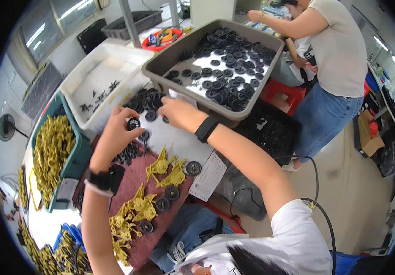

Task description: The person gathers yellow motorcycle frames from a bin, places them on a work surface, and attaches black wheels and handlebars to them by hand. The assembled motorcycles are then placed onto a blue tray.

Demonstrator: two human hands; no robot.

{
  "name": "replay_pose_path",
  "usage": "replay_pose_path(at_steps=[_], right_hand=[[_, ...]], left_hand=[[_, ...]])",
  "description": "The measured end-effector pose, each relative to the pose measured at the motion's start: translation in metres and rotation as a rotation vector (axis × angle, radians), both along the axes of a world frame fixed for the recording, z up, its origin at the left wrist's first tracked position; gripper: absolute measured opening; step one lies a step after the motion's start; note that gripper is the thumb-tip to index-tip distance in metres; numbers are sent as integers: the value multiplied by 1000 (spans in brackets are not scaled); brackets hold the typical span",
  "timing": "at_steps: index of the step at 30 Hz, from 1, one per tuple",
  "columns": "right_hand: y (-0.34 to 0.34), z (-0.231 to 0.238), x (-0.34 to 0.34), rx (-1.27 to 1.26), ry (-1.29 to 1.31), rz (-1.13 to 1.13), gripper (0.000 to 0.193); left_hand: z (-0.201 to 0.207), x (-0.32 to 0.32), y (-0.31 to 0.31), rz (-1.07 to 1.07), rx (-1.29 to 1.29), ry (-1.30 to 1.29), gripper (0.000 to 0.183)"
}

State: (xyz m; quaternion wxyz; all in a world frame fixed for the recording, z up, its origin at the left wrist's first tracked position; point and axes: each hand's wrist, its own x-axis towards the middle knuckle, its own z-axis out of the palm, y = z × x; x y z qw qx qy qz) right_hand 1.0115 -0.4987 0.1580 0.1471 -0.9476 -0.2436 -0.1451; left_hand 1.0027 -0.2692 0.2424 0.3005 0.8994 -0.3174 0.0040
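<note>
Between the thumb and fingers of my left hand (116,130) is a small black spoked wheel (133,123), held above the table. My right hand (181,112) reaches to the edge of a pile of black wheels (146,98), its fingers curled downward. What those fingertips grip, if anything, is hidden. A loose wheel (150,115) lies between the two hands. Closer to me, several yellow plastic parts (143,204) rest on a dark red cloth (135,176), with a few black wheels (172,192) beside them. Small black parts (128,153) are heaped near my left wrist.
A grey bin of black wheels (160,75) stands behind my right hand. Left of it is a white bin (76,91) with few black parts. A green bin (71,158) holds yellow parts. A paper slip (209,176) lies at the table edge. Another person (339,50) stands at the right.
</note>
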Motion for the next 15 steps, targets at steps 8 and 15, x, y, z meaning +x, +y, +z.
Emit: replay_pose_path(at_steps=[8, 15], right_hand=[[-18, -12, 2, 21, -30, 44, 22], [-20, 16, 4, -65, -49, 91, 25]], left_hand=[[55, -178, 86, 281, -75, 181, 42], [-8, -292, 144, 673, -363, 301, 51]])
